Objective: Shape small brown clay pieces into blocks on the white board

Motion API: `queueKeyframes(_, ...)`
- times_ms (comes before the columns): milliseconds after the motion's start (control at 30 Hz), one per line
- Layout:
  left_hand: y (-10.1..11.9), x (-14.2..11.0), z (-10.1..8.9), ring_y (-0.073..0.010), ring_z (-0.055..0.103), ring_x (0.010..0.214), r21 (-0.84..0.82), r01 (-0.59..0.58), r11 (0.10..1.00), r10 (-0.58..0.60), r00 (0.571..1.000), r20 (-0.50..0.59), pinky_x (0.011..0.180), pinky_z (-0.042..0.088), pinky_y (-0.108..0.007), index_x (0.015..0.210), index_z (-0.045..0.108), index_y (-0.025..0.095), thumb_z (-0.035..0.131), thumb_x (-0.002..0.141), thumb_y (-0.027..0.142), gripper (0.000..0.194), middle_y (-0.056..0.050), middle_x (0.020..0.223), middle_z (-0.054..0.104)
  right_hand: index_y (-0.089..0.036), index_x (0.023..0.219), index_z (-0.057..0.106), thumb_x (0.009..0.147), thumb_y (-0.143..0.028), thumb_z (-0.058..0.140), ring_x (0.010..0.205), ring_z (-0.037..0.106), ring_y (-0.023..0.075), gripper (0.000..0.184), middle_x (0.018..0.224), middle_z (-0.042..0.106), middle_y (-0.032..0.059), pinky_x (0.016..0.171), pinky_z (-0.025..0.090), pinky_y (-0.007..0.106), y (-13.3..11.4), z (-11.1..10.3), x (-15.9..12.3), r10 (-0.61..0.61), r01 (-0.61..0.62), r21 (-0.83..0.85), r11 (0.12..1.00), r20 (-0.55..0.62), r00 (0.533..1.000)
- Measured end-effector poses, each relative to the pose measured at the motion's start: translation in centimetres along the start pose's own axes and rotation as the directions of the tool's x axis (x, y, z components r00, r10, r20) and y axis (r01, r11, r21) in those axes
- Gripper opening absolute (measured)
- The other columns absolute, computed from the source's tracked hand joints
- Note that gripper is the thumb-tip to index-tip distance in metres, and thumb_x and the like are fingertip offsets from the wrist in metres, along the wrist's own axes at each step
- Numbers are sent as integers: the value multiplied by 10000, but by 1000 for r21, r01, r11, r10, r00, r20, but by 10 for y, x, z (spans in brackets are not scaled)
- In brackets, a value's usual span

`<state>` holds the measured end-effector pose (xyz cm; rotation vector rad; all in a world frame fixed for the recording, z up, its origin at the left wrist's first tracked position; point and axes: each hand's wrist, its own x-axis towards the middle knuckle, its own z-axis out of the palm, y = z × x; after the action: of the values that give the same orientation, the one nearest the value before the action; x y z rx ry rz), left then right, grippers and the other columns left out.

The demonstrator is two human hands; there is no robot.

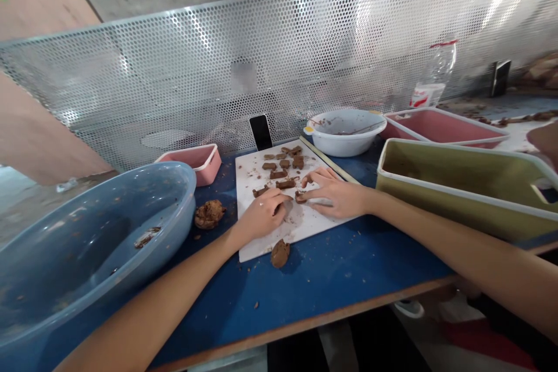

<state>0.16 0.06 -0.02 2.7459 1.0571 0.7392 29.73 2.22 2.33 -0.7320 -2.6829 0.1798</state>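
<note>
A white board [257, 250] lies on the blue table, with several small brown clay pieces [285, 164] laid out over its far half. My right hand [329, 193] rests over the board's right side, fingers spread, the fingertips touching a small clay piece [300, 196]. On the board's left, my left hand [264, 213] has its fingers curled down close together; whatever lies under them is hidden. A rounded clay lump [280, 253] sits at the board's near edge. Left of the board is a larger, rough brown clay lump [210, 214].
A big blue basin [174, 186] fills the left side, beside a small pink bin [208, 165]. Behind the board stand a phone [260, 132] and a perforated metal screen [196, 81]. At right are a white basin [344, 142], green bin [444, 186], pink bin [444, 128] and plastic bottle [436, 72].
</note>
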Motion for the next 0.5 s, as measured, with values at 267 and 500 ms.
queueKeyframes(267, 1, 1, -1, -256, 697, 1070, -7, -4, 1000, 4, 1000, -1, 1012, 583, -417, 1228, 767, 184, 528, 1073, 125, 290, -98, 1068, 703, -344, 1355, 813, 1077, -344, 599, 1327, 531, 367, 351, 1403, 626, 143, 1171, 428, 645, -3, -3, 2, 10, -10, -9, 1000, -12, 1000)
queueKeyframes(500, 0, 1, 0, -255, 695, 1063, -1, -7, 1000, 7, 1000, -3, 1014, 587, -420, 1225, 768, 185, 516, 1071, 117, 303, -96, 1062, 702, -343, 1459, 755, 1074, -362, 609, 1383, 492, 361, 412, 1438, 611, 148, 1222, 421, 629, -1, 4, 3, 5, -5, -17, 1000, 6, 1000)
